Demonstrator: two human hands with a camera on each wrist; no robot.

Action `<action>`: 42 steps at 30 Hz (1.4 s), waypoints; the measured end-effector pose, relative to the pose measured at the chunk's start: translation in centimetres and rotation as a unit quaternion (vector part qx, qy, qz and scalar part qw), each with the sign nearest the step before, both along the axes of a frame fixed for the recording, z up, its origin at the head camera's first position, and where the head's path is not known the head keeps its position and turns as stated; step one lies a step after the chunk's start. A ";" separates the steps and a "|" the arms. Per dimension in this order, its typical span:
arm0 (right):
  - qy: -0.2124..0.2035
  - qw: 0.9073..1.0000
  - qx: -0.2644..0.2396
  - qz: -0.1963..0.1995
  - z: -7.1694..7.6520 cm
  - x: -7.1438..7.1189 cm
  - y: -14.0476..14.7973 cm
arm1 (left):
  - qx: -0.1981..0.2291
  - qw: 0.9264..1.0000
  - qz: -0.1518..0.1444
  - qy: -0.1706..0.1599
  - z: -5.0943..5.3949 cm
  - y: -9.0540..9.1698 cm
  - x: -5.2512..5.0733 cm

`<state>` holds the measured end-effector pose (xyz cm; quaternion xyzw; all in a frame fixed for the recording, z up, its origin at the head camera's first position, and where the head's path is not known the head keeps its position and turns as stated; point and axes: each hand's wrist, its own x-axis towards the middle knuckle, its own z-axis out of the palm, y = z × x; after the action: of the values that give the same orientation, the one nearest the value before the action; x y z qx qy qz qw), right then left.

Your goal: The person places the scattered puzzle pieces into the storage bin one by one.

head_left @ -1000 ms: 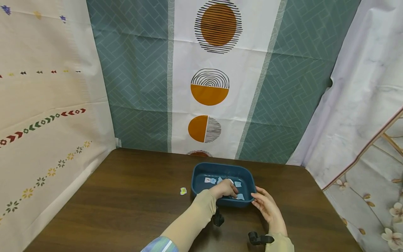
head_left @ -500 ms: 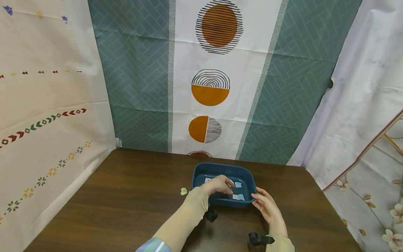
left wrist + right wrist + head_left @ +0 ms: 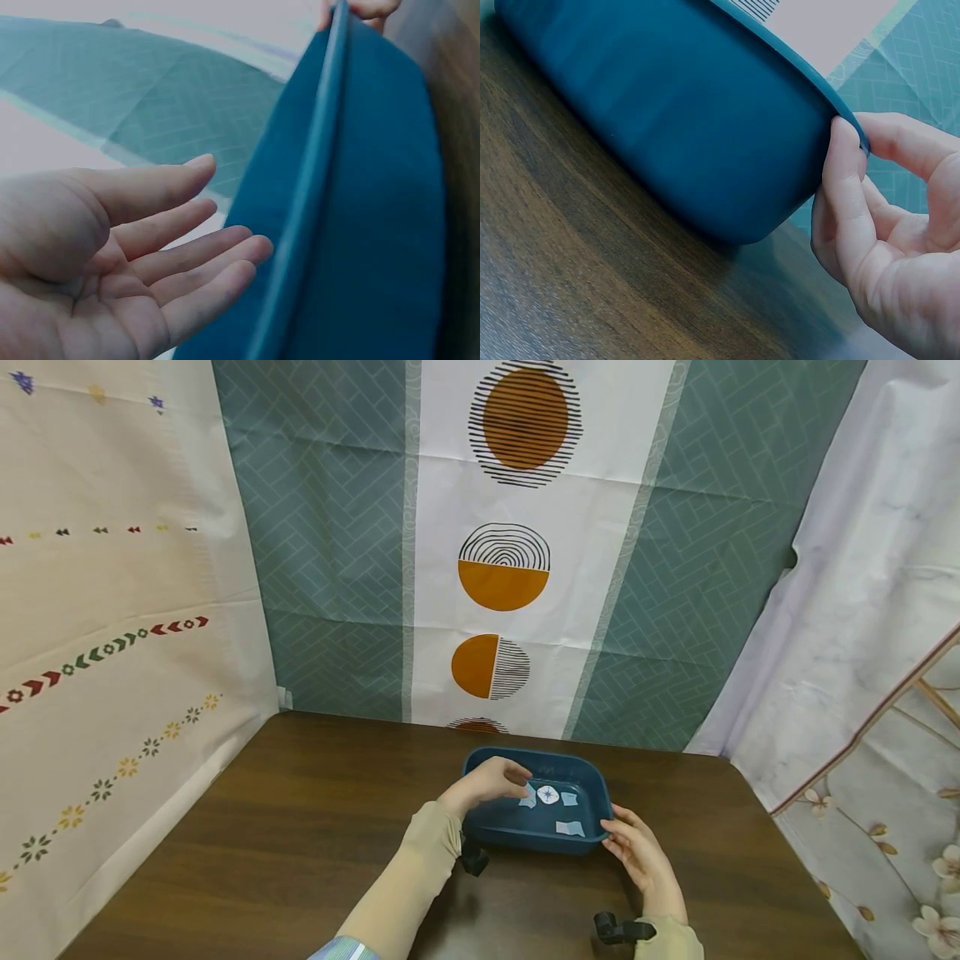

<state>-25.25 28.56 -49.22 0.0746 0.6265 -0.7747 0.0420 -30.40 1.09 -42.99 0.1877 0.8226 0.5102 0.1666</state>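
Observation:
A dark blue plastic basin [image 3: 510, 837] stands on the brown table. On its floor lie several small flat pieces: a round white piece with a blue star-like mark [image 3: 548, 795], a light blue piece [image 3: 569, 799], a pale blue-white piece [image 3: 570, 828] and another light blue piece [image 3: 528, 796] partly behind my left fingers. My left hand [image 3: 487, 782] hovers over the basin's left side; the left wrist view shows its fingers [image 3: 202, 300] relaxed, holding nothing. At the basin's right end, my right hand [image 3: 637, 853] pinches the rim between thumb and fingers [image 3: 845, 161].
The wooden table [image 3: 322, 793] extends left and in front of the basin. Patterned cloths hang around it: a green and white one [image 3: 337, 568] behind, a cream one [image 3: 112, 652] at left, a white floral one [image 3: 885, 710] at right.
My left hand has lifted from the basin's floor and moved left, uncovering the pieces in the middle. A small yellow-green piece on the table is now hidden behind my left arm. My right hand stays put.

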 end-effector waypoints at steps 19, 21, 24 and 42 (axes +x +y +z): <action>0.003 1.000 0.005 -0.004 -0.3 0.0 0.0 | 0.053 0.984 0.167 0.038 0.2 -7.4 0.5; 0.003 1.000 0.003 -0.004 -0.3 0.0 0.0 | 0.051 0.983 0.170 0.039 -0.2 -8.0 0.6; 0.001 1.000 0.000 -0.004 -0.2 0.0 -0.1 | 0.045 0.983 0.174 0.041 -0.9 -8.9 0.7; -0.004 1.000 -0.003 0.000 -0.1 0.1 0.0 | -0.017 0.983 0.179 0.021 -4.9 -11.0 1.5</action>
<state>-25.13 28.53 -49.34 0.0771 0.6244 -0.7760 0.0449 -28.88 -9.94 -47.86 0.0451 0.8547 0.5139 0.0581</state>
